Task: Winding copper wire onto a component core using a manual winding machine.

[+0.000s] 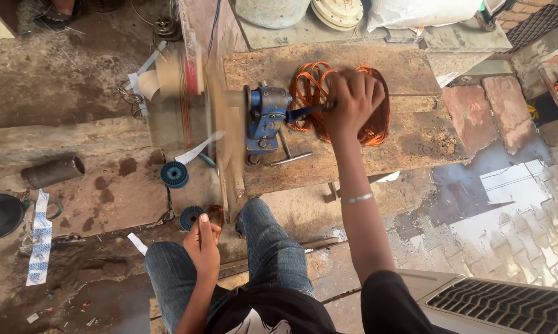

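Spinning former (186, 93) left of blue winder (265, 117): motion-blurred, shape hard to make out. Winder crank handle (310, 110) mostly covered by right hand (352, 99); only dark shaft visible. Copper wire coils (319, 99) on wooden table (408, 124) partly hidden behind same hand. Table far edge cluttered; grey tub (271, 11) and white bag (424, 11) cut off at top. Metal grille (507, 303) cut off bottom right. Torso and elbows cropped at bottom edge.

Right arm stretched forward and up, metal bangle (357, 198) on wrist, right hand closed in fist around crank handle, back of hand to camera. Left arm bent, left hand (203, 244) raised between denim knees (260, 235), fingers pinched shut; thin copper wire (216, 214) seems to run through pinch, contact hard to confirm. Two blue spools (175, 175) on ground just beyond left hand. Dark metal pipe (53, 171) lying further left. White printed strip (41, 238) on dirty floor, near left edge.
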